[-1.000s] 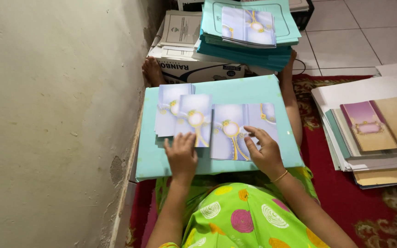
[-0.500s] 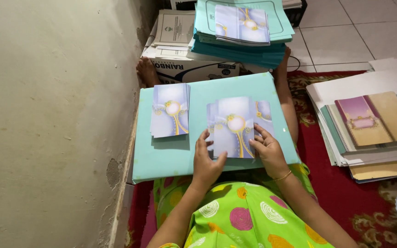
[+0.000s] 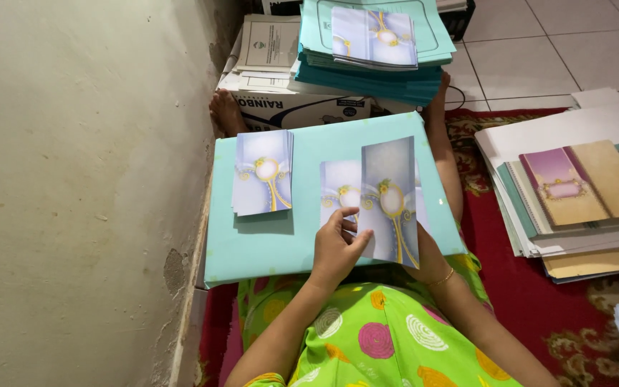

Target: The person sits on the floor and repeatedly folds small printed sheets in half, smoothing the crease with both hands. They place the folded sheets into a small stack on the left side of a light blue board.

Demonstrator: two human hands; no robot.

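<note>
So a lavender card with a gold-ringed oval (image 3: 390,201) is being held up on edge over the lap board, basically dead centre of the view. It's pinched at its lower left edge by the left hand (image 3: 337,247), thumb on the front face and the other fingers curled in behind and beside it. The right hand (image 3: 424,259) is mostly hidden behind the card at its 5 o'clock corner, so whether those fingers are spread or pressed together can't be told; only the wrist with a thin bracelet (image 3: 441,278) is seen.

The card is lifted off a small pile of matching cards (image 3: 339,192) that's laid flat on the pale turquoise board (image 3: 324,147), peeking out at the card's 9 o'clock. A second stack of the same cards (image 3: 264,172) is set well apart, further out at 9 o'clock near the board's left edge.

At 12 o'clock, a tall stack of teal folders (image 3: 374,72) is topped with more cards, with a cardboard box (image 3: 288,109) just beside it. At 3 o'clock, mixed paper piles with a purple and tan cover (image 3: 582,183) are spread on the red rug (image 3: 510,287). A green patterned dress (image 3: 367,337) is seen at 6 o'clock.
</note>
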